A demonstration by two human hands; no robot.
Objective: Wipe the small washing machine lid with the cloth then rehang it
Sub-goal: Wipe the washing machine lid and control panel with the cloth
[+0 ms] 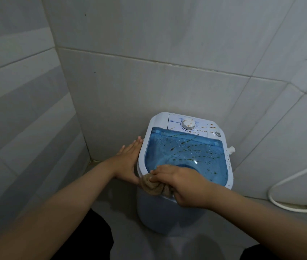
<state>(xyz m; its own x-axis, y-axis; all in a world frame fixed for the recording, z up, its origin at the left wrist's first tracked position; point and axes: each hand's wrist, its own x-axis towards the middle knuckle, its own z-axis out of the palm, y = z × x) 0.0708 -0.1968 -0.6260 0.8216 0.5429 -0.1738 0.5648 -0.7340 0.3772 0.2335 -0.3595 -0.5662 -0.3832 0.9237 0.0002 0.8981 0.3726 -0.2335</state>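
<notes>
Cloth (154, 186) bunched under clenched right-hand fingers (160, 174) at the lid (186, 152)'s near edge; left fingers (135, 145) flat, released.

A: Can you read anything on the washing machine (184, 166)?
B: There's a small blue logo (174, 121) on its white control panel (188, 124), left of the dial (188, 124), too blurred to read. The markings around the dial are too small.
</notes>
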